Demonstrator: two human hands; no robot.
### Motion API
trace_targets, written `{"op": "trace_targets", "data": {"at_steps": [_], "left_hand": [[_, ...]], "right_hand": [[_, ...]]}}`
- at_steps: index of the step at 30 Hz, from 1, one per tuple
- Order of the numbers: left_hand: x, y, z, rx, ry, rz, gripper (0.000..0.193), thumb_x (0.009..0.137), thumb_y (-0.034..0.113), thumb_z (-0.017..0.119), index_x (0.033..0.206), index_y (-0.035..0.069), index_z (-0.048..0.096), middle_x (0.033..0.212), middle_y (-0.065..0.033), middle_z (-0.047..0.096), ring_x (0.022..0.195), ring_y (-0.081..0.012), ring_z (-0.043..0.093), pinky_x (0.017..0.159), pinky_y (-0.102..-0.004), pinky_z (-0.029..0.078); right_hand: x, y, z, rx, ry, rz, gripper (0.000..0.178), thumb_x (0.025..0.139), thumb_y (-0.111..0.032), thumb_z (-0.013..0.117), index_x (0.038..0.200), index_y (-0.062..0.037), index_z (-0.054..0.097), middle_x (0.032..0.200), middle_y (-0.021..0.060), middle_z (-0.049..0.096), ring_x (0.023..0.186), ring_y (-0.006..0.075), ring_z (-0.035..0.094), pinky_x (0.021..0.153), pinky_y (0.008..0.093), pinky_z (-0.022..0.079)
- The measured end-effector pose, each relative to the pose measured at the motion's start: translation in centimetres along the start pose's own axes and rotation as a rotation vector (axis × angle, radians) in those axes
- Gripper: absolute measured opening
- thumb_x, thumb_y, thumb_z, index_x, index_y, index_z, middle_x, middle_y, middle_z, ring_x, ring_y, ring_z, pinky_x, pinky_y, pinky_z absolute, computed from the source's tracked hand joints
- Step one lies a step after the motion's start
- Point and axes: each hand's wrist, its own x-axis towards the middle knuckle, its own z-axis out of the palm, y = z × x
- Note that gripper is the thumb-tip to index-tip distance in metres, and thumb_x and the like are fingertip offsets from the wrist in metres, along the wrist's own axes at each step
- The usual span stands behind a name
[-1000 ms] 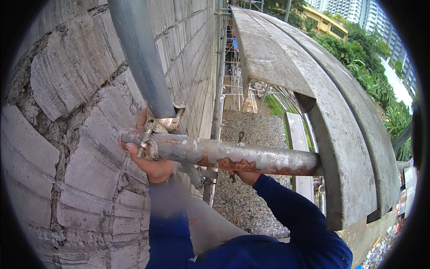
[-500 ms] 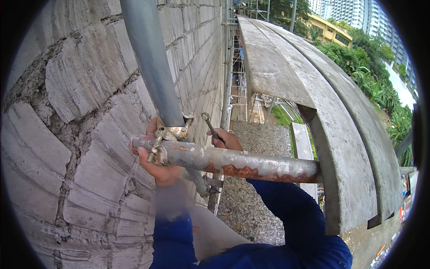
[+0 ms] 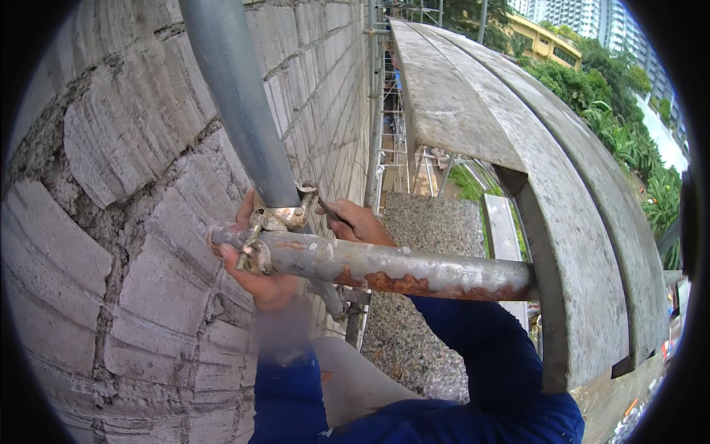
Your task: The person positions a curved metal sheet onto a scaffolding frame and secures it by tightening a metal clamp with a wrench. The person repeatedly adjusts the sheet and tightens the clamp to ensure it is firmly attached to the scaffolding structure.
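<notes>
A rusty horizontal scaffold pipe point(image 3: 414, 271) crosses in front of me and meets a grey upright pipe point(image 3: 240, 103) at a metal scaffold coupler point(image 3: 287, 216) with threaded bolts. My left hand point(image 3: 268, 288) is closed from below around the coupler at the pipe's left end, thumb on the near side and fingertips showing behind. Beyond the pipe, my right hand point(image 3: 361, 220) grips a wrench point(image 3: 330, 212). Its ring end sits at the bolt on the coupler's right side, against the foot of the visible upright. The pipe hides part of my right wrist.
A rough block wall point(image 3: 163, 266) stands close on the left. Weathered scaffold planks point(image 3: 473, 111) run away at the right, their near ends beside the horizontal pipe. Far below lies a speckled gravelly surface point(image 3: 414, 348). More scaffolding, greenery and buildings are in the distance.
My right hand has moved left with the wrench, bringing its ring end from free air to the coupler's bolt. My left hand keeps its hold; the view has shifted slightly.
</notes>
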Motion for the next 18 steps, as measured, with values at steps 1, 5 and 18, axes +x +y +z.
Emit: {"op": "trace_targets", "data": {"at_steps": [1, 5, 18], "left_hand": [[0.0, 0.0, 0.1, 0.012, 0.009, 0.0, 0.092, 0.097, 0.067, 0.039, 0.146, -0.011, 0.036, 0.141, -0.0243, 0.052, 0.129, -0.0333, 0.055, 0.109, -0.0468, 0.046], [0.0, 0.2, -0.1, 0.011, -0.035, -0.02, 0.092, 0.097, 0.068, 0.04, 0.147, -0.008, 0.036, 0.143, -0.0224, 0.051, 0.131, -0.0331, 0.054, 0.109, -0.0472, 0.045], [0.1, -0.2, -0.3, -0.013, -0.045, -0.004, 0.09, 0.096, 0.066, 0.04, 0.147, -0.008, 0.037, 0.142, -0.0225, 0.052, 0.132, -0.0329, 0.053, 0.11, -0.0459, 0.044]], "right_hand": [[-0.2, 0.7, 0.2, 0.022, -0.015, 0.017, 0.03, 0.099, 0.0, 0.054, 0.127, -0.0023, 0.062, 0.085, 0.0039, 0.056, 0.071, 0.0099, 0.05, 0.065, 0.0283, 0.044], [-0.1, -0.4, -0.3, -0.006, -0.051, 0.065, 0.033, 0.1, -0.004, 0.055, 0.132, -0.0043, 0.06, 0.081, 0.0017, 0.056, 0.072, 0.0088, 0.051, 0.065, 0.0275, 0.044], [-3.2, -6.6, -10.2, 0.14, -0.144, 0.187, 0.035, 0.094, -0.001, 0.06, 0.13, -0.0007, 0.06, 0.098, 0.0099, 0.069, 0.079, 0.0186, 0.066, 0.076, 0.0324, 0.053]]}}
